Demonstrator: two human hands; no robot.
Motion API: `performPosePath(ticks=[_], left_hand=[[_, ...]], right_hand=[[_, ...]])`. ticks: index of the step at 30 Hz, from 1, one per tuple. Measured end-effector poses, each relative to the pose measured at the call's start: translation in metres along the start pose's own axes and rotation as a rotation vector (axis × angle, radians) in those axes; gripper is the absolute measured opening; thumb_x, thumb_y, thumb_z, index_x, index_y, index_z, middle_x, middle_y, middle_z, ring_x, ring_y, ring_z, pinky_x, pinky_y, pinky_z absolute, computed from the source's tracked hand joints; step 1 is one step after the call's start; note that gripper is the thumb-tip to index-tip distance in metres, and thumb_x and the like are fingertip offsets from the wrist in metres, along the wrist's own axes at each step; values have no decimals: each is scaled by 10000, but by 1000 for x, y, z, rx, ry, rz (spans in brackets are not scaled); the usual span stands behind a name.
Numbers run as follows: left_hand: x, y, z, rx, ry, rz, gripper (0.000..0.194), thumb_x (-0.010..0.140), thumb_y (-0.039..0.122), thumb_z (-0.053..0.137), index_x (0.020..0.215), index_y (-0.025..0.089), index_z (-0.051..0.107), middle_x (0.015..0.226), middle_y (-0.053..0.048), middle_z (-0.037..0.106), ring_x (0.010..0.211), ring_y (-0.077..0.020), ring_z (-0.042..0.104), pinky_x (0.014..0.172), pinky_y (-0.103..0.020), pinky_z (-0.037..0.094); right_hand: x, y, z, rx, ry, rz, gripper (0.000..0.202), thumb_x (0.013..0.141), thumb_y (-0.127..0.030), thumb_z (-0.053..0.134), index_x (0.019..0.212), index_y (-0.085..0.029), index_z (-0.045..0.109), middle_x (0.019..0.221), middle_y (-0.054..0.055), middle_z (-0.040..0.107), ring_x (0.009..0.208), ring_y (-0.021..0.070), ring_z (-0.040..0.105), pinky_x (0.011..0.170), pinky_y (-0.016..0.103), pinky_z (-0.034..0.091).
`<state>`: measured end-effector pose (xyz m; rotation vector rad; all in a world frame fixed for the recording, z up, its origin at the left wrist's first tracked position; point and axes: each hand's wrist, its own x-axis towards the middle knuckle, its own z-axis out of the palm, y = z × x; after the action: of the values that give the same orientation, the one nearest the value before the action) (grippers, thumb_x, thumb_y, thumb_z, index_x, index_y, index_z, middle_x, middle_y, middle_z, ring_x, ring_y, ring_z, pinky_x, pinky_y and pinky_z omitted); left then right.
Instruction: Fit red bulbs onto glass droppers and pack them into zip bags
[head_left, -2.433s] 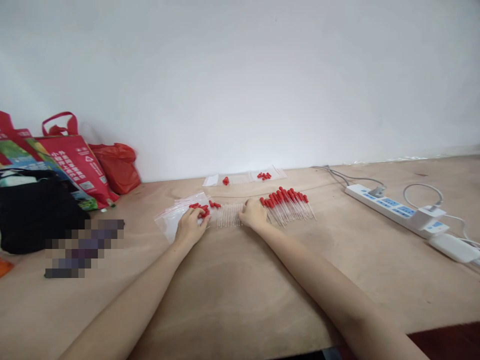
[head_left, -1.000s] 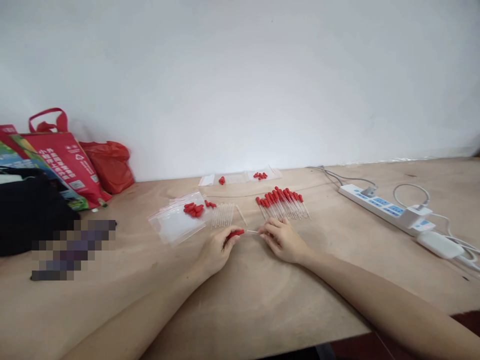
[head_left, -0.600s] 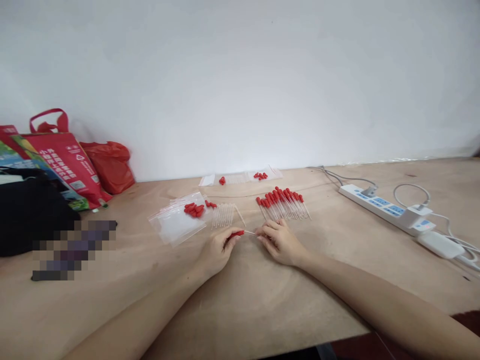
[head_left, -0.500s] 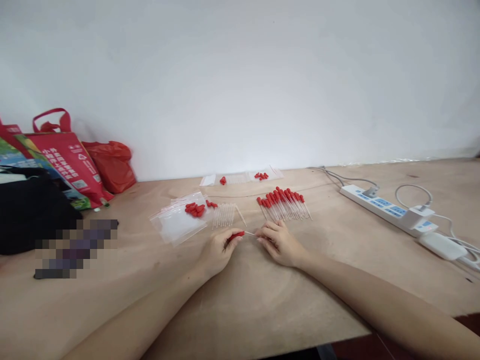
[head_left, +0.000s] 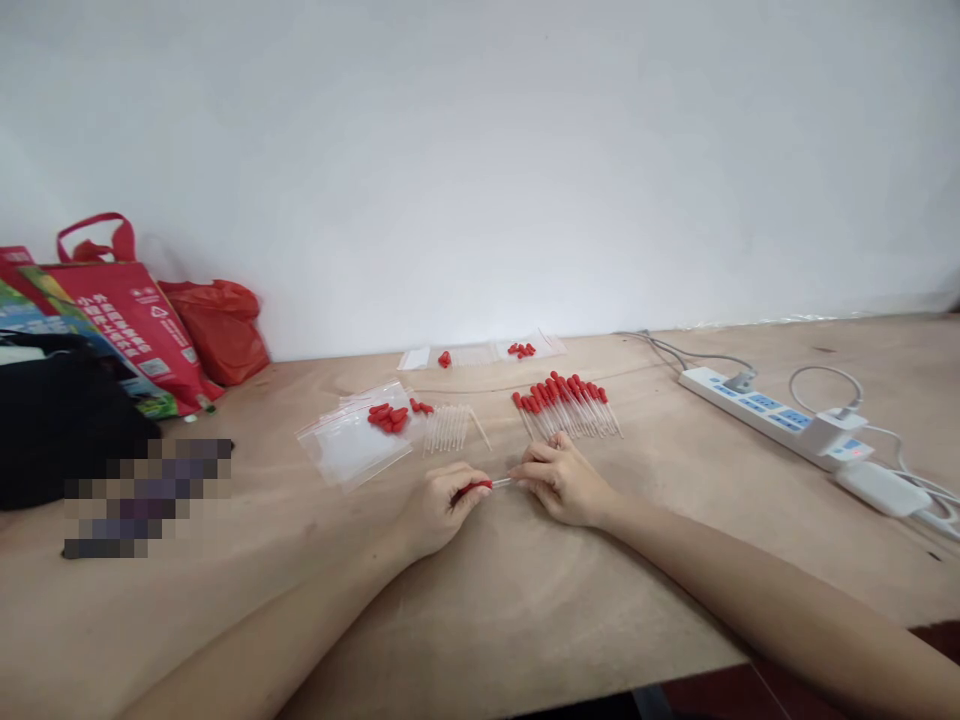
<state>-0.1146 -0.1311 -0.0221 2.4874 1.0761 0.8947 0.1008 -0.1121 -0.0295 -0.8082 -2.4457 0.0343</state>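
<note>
My left hand is closed around a red rubber dropper bulb, whose open end points right. My right hand pinches a thin clear dropper tube; its left end meets the bulb's mouth, and how deep it sits I cannot make out. Just beyond my right hand lies a row of droppers with red bulbs. Loose clear tubes lie side by side beyond my left hand. Several loose red bulbs rest on clear zip bags.
By the wall lie more small bags with red bulbs. A white power strip with plugs and cables runs along the right. Red bags and a black bag stand at the left, near a blurred-out object.
Both hands stay together, with the bulb and tube shifted slightly down and the tube now lying more level. My right hand has moved up a little. The things on the table are unmoved.
</note>
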Motion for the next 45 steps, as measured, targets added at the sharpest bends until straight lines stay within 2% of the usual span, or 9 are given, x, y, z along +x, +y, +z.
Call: performPosePath(ticks=[8,18,27,33,35,37,41,45], left_hand=[[1,5,-1,43,6,4,210,841,248,432,764,156,604,633,-3,559,564,-105,505,541,-210,388],[-1,3,2,101,3,113,197,852,243,416,782,157,580,688,-29,573,607,-121,523,575,-224,414],[6,0,3,187,50,234,180,854,210,430,776,143,578,695,-42,580,612,-125,533,582,-228,430],[7,-3,0,154,103,163,119,843,214,459,868,173,568,790,-39,607,709,-139,563,666,-257,458],[5,-6,-2,159,107,92,167,826,220,482,978,185,541,864,-46,598,782,-157,564,707,-282,464],[3,-9,-5,156,107,0,244,802,222,505,1043,181,508,900,-55,580,805,-169,560,696,-291,473],[2,-11,-8,100,9,-73,122,793,209,490,892,170,550,830,-42,577,743,-156,560,667,-284,478],[3,-10,-8,96,-37,-69,101,793,205,479,829,169,566,809,-39,584,732,-155,556,680,-292,468]], right_hand=[[1,-7,2,-59,8,-55,184,826,-145,392,813,-160,575,759,25,553,638,111,431,667,301,217],[4,-15,7,-74,-5,-28,192,826,-157,378,736,-161,547,717,21,536,623,116,414,661,294,226],[10,-15,9,-62,-36,13,217,862,-180,360,804,-146,567,737,34,546,658,123,438,640,273,250],[11,-10,-6,-233,-87,4,187,819,-145,423,866,-174,601,836,67,575,769,161,464,673,301,250],[8,-6,-10,-260,-83,64,181,797,-135,444,838,-175,616,826,75,586,801,177,474,689,309,257],[6,1,-14,-230,-36,224,188,798,-157,440,836,-177,623,835,74,599,808,177,495,694,301,277],[16,16,-16,-79,80,587,218,807,-226,423,920,-179,603,859,51,634,773,159,550,661,264,322],[44,24,-7,-114,95,770,246,797,-266,429,980,-169,562,831,56,653,775,181,579,678,277,319]])
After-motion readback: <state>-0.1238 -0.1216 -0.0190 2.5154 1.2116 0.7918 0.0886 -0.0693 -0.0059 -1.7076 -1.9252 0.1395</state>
